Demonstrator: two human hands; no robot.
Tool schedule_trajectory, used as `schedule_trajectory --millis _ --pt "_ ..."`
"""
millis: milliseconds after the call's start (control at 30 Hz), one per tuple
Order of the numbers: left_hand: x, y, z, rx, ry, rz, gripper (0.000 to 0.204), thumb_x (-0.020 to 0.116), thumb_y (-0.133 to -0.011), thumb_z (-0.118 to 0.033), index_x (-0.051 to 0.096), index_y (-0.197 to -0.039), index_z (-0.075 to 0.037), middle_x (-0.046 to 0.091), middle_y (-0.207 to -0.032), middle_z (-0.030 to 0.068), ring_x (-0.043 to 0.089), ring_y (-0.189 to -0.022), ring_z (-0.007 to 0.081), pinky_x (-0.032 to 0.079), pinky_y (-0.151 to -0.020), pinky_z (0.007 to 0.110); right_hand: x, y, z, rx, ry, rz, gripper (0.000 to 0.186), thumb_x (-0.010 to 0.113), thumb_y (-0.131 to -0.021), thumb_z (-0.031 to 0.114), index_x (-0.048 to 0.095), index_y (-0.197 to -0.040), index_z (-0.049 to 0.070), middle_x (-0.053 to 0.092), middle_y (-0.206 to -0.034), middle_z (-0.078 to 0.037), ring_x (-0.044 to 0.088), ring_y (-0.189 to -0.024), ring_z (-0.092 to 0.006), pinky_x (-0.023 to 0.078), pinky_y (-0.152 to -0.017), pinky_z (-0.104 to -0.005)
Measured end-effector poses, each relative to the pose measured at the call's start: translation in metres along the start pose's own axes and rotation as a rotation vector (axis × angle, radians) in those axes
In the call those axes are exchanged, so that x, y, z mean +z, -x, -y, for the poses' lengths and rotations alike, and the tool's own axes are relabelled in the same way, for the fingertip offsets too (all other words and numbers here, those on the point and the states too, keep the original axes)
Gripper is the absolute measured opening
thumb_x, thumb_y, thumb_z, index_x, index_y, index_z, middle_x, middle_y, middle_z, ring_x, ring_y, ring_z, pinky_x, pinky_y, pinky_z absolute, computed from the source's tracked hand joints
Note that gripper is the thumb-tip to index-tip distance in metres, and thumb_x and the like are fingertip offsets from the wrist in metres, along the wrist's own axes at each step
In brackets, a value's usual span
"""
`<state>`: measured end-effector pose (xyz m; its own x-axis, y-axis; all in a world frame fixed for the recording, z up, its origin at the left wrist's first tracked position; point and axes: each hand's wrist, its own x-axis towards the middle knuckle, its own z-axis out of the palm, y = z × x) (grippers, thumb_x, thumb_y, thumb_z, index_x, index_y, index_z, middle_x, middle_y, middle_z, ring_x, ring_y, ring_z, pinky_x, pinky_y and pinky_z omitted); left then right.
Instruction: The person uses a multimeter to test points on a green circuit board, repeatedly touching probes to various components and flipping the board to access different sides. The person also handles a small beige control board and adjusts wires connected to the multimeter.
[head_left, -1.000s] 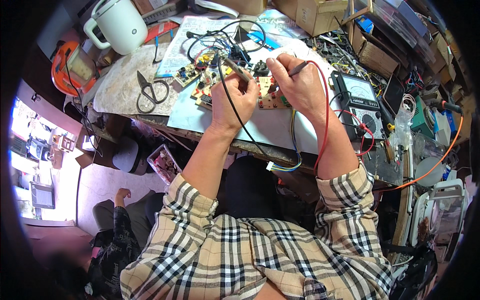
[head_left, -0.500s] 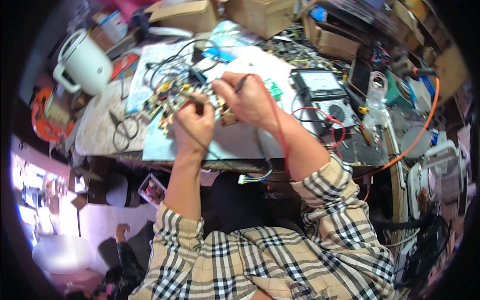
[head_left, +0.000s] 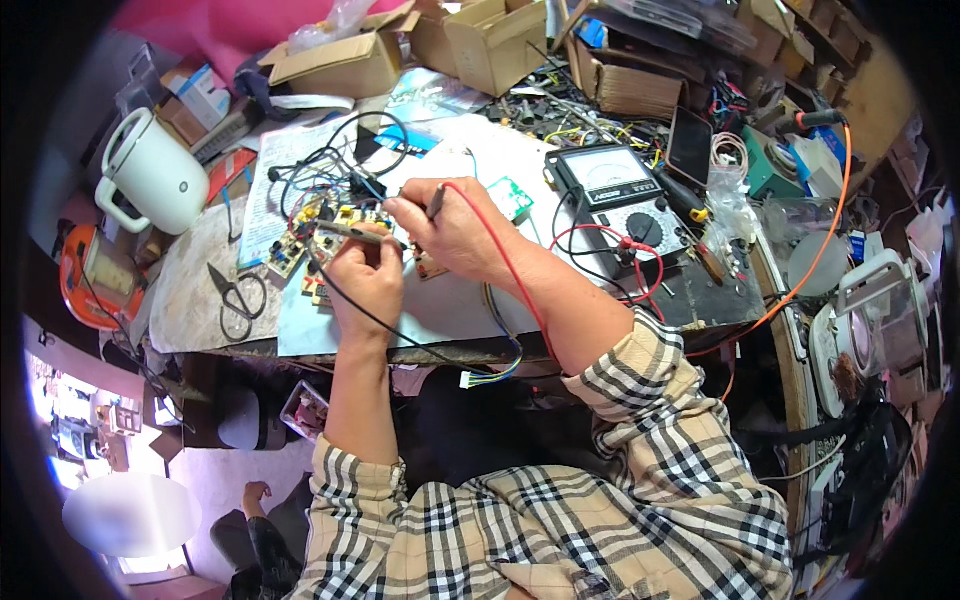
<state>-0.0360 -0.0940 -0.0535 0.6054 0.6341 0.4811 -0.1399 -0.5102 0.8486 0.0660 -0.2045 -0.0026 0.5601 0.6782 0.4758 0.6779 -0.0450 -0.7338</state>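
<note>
My left hand [head_left: 366, 285] is closed around a dark test probe [head_left: 345, 232], which lies almost level over the circuit board [head_left: 318, 290]. A black lead [head_left: 355, 308] loops below that wrist. Just to its right, my right hand [head_left: 455, 232] pinches a second probe [head_left: 437, 200] whose red lead [head_left: 495, 238] runs down along my forearm. The board, crowded with small parts, lies under both hands on pale paper [head_left: 310, 332]; the probe tips are hard to make out. On the right rests an analog multimeter [head_left: 640, 232], with red and black leads at its front.
Scissors [head_left: 238, 305] and a white kettle [head_left: 155, 170] stand to the left. Cardboard boxes [head_left: 345, 68] and loose electronic parts crowd the back. Phone [head_left: 690, 145] and screwdriver [head_left: 683, 197] lie beyond the meter. A wire bundle with a white plug [head_left: 467, 380] hangs over the table edge. Another person's hand [head_left: 256, 493] shows lower left.
The view has shifted, so most table items appear farther left, and the picture is sharper. Both hands keep their probes over the board; the left probe now lies more level.
</note>
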Motion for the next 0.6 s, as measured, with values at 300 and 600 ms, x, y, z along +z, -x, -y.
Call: schedule_trajectory --millis 300,600 --pt "0.001 0.002 -0.011 0.0 -0.011 -0.02 0.006 0.064 -0.089 -0.006 0.064 -0.085 -0.001 0.06 -0.065 0.0005 0.056 -0.059 0.0054 0.045 -0.056 0.025 -0.019 -0.008 -0.006 0.023 -0.193 -0.165 0.034 0.06 -0.097 0.024 0.062 -0.075 -0.002 0.055 -0.058 -0.018 0.055 -0.051 -0.0265 0.044 -0.052 -0.0374" --pt "0.005 0.003 -0.003 0.118 0.154 0.023 0.004 0.067 -0.09 -0.005 0.067 -0.092 -0.001 0.061 -0.068 -0.0017 0.055 -0.06 0.0033 0.044 -0.054 0.022 -0.047 -0.008 0.0 0.066 0.277 -0.309 0.035 0.059 -0.096 0.027 0.066 -0.074 0.001 0.062 -0.065 -0.021 0.064 -0.063 -0.0388 0.05 -0.057 -0.0439"
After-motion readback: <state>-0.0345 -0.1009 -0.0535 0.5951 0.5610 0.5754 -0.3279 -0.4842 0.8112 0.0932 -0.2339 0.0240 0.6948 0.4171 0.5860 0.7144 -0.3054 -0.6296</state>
